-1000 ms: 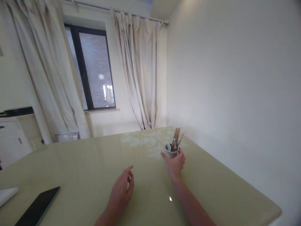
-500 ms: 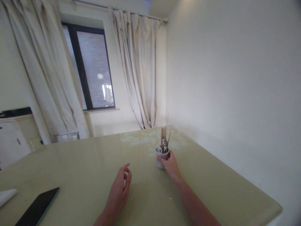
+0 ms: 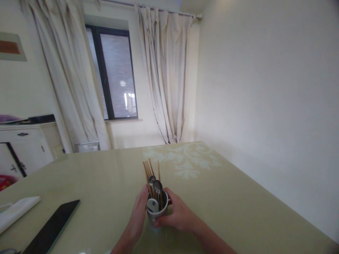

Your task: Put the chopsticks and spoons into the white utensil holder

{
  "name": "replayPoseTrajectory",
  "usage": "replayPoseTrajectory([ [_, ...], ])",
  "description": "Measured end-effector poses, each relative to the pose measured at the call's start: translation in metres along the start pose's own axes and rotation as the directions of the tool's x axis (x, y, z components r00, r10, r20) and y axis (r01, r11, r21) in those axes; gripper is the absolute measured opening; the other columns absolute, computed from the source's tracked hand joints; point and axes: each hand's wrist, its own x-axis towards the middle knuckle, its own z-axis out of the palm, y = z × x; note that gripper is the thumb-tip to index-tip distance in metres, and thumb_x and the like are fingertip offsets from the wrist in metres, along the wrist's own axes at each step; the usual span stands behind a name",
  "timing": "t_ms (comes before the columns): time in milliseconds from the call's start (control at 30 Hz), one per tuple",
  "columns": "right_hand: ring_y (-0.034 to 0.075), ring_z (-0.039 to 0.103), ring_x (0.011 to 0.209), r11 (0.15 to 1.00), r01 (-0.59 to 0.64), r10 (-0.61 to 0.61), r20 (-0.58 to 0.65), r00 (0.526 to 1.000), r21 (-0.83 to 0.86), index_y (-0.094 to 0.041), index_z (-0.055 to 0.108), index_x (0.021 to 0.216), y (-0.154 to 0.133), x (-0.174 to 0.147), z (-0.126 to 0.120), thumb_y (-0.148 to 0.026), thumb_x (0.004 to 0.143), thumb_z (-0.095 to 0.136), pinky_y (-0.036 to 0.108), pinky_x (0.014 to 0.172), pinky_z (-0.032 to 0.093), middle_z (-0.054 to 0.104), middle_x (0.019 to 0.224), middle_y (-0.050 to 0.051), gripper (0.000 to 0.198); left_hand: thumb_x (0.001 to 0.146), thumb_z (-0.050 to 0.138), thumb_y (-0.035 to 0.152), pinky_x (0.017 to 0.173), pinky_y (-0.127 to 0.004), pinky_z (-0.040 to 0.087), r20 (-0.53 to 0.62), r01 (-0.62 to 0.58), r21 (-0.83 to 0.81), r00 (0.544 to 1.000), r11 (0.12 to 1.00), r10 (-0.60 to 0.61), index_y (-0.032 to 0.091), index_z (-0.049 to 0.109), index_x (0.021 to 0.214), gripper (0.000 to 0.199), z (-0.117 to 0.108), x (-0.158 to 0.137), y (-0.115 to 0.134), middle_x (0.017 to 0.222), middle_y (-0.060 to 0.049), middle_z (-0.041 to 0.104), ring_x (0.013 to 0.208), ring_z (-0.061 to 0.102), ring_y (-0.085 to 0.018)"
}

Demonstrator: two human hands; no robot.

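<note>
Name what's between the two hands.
In the head view, a cup holding chopsticks and spoons stands between the left hand and the right hand.

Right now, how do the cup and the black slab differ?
The cup is pale; the slab is black.
The cup is round and open-topped, the slab flat and long.
The left hand and right hand flank the cup; the slab lies apart from both.
The cup holds chopsticks and spoons; the slab has no such hollow.
</note>
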Motion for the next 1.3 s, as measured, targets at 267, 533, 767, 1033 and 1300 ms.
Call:
replayPoseTrajectory([
  [267, 0.032, 0.071, 0.107, 1.000, -0.007, 0.007, 0.015, 1.000, -0.023, -0.022, 0.070, 0.126, 0.000, -0.003, -0.003, -0.034, 0.055, 0.103, 0.042, 0.095, 0.055, 0.078, 0.119, 0.007, 0.078, 0.072, 0.088, 0.065, 0.076, -0.029, 0.060, 0.098, 0.103, -0.156, 0.991, 0.982, -0.088, 0.015, 0.081, 0.104, 0.060, 0.008, -0.004, 0.027, 0.095, -0.008, 0.084, 0.084, 0.078, -0.023],
  [533, 0.034, 0.070, 0.112, 1.000, 0.018, -0.017, 0.034, 0.999, -0.012, -0.022, 0.068, 0.134, -0.002, -0.003, -0.006, -0.037, 0.058, 0.103, 0.046, 0.101, 0.052, 0.077, 0.121, 0.009, 0.085, 0.076, 0.087, 0.058, 0.071, -0.026, 0.058, 0.157, 0.031, -0.105, 0.987, 0.994, -0.015, 0.016, 0.082, 0.096, 0.047, 0.005, -0.003, 0.038, 0.090, -0.007, 0.084, 0.077, 0.075, -0.020],
  [767, 0.037, 0.067, 0.120, 0.999, 0.040, -0.038, 0.064, 0.997, -0.037, -0.025, 0.064, 0.140, -0.013, -0.004, -0.009, -0.040, 0.061, 0.102, 0.050, 0.105, 0.050, 0.075, 0.128, 0.009, 0.089, 0.072, 0.089, 0.060, 0.069, -0.030, 0.061, 0.137, -0.038, -0.032, 0.990, 0.999, 0.042, 0.016, 0.083, 0.095, 0.050, 0.007, 0.000, 0.040, 0.085, -0.008, 0.085, 0.077, 0.079, -0.025],
  [1033, 0.036, 0.064, 0.127, 0.993, 0.095, -0.096, -0.013, 0.995, -0.067, -0.024, 0.056, 0.146, -0.020, -0.006, -0.011, -0.051, 0.065, 0.099, 0.050, 0.111, 0.046, 0.068, 0.141, 0.013, 0.096, 0.076, 0.083, 0.064, 0.064, -0.029, 0.060, 0.176, -0.063, 0.018, 0.983, 0.998, 0.058, 0.016, 0.083, 0.088, 0.050, 0.006, 0.001, 0.042, 0.079, -0.007, 0.084, 0.073, 0.078, -0.025],
  [1300, 0.039, 0.060, 0.135, 0.991, 0.121, -0.122, -0.019, 0.992, -0.064, -0.027, 0.059, 0.147, -0.016, -0.008, -0.010, -0.050, 0.067, 0.099, 0.052, 0.114, 0.045, 0.065, 0.148, 0.013, 0.092, 0.071, 0.087, 0.062, 0.070, -0.031, 0.062, 0.204, -0.033, -0.027, 0.978, 0.999, 0.038, 0.015, 0.082, 0.101, 0.056, 0.007, 0.003, 0.040, 0.091, -0.010, 0.085, 0.079, 0.080, -0.027],
])
